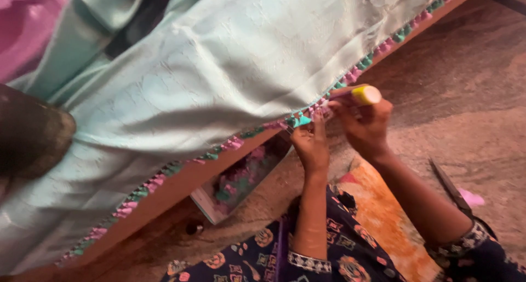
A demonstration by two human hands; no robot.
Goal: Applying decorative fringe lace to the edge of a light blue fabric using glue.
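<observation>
The pale green cloth [230, 68] hangs over a wooden edge and fills the upper left of the view. Its border, a pink and green tassel trim [230, 144], is the long thing here: it runs on a slant from 7 o'clock low on the left to 1 o'clock at the top right, and the hands meet it about midway along.

The left hand [311, 145] comes up from below with its fingers [318, 123] pinched shut on the trim, gripping a teal tassel. The trim lies at 12 o'clock from this hand, touching the fingertips, so this is the hand nearer the hem itself.

Just beside it, at 2 o'clock, the right hand [364, 123] is closed around a tool with a yellow and purple handle [362, 95]. The handle's long axis lies nearly level, yellow end toward 3 o'clock, working end toward 9 o'clock and aimed at the same spot of trim that the left hand holds. The tip itself is too small to make out.

Under the hem on the floor, at 7 o'clock from the hands, sits an open box [235, 186] of pink and green thread. Well apart at 4 o'clock, a pair of scissors [450, 188] lies on the floor [466, 68], beside the right forearm
</observation>
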